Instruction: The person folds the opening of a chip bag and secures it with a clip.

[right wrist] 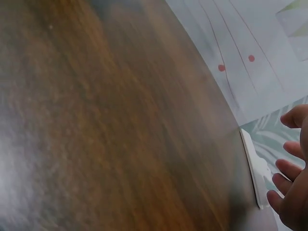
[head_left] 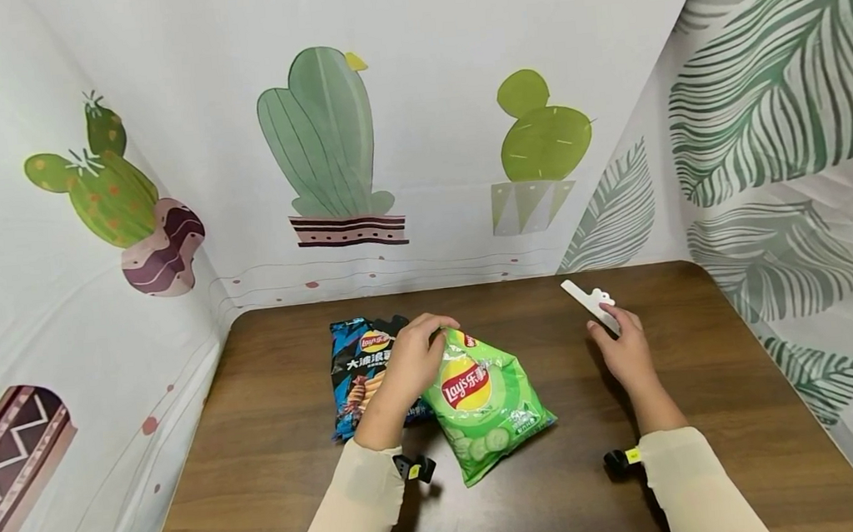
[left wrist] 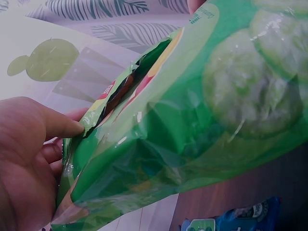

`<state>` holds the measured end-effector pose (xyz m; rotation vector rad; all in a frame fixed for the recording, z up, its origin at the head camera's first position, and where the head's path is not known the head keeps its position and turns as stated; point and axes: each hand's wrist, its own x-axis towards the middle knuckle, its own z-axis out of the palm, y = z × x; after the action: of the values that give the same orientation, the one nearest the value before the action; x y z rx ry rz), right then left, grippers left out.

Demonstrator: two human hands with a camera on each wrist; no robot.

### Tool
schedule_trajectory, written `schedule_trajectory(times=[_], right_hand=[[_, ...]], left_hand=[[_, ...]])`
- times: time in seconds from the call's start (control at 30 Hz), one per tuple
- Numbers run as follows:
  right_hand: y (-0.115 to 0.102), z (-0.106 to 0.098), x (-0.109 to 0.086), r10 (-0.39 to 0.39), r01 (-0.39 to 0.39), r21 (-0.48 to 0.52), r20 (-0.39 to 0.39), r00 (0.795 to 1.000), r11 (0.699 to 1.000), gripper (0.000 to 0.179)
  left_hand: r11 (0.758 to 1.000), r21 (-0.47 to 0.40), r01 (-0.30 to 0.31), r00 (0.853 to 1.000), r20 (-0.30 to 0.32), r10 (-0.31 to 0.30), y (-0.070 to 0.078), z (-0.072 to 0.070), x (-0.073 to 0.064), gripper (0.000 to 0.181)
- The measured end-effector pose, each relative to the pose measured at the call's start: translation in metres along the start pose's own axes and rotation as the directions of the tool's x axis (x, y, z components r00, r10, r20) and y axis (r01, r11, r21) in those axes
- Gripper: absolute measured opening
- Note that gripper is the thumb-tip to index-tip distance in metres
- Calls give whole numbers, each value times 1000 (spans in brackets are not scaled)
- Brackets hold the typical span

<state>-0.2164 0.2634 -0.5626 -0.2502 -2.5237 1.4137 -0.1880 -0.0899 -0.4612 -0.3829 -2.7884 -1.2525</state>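
In the head view my left hand (head_left: 413,357) pinches the upper edge of a green Lay's chip bag (head_left: 493,403) with cucumber slices printed on it. The left wrist view shows the thumb and fingers on the rim of this bag (left wrist: 159,130); its top gapes in a dark slit. Over at the right, a white sealing clip (head_left: 583,297) with a cloud-shaped tab lies on the table. My right hand (head_left: 631,353) reaches over the clip's near end. Its fingers look spread and loosely bent beside the clip (right wrist: 253,171) in the right wrist view; whether they touch it I cannot tell.
A blue and black Lay's chip bag (head_left: 349,389) lies to the left, partly behind my left hand and the green bag. Everything rests on a brown wooden table (head_left: 279,495). Behind it hangs a white cloth (head_left: 438,131) printed with cacti and leaves.
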Motion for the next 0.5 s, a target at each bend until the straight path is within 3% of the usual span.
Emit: schedule_trajectory(times=[0.5], right_hand=[[14, -2, 16, -49, 47, -23, -87, 995, 999, 46]], left_hand=[[1000, -11, -5, 1000, 5, 5, 0, -2, -2, 26]])
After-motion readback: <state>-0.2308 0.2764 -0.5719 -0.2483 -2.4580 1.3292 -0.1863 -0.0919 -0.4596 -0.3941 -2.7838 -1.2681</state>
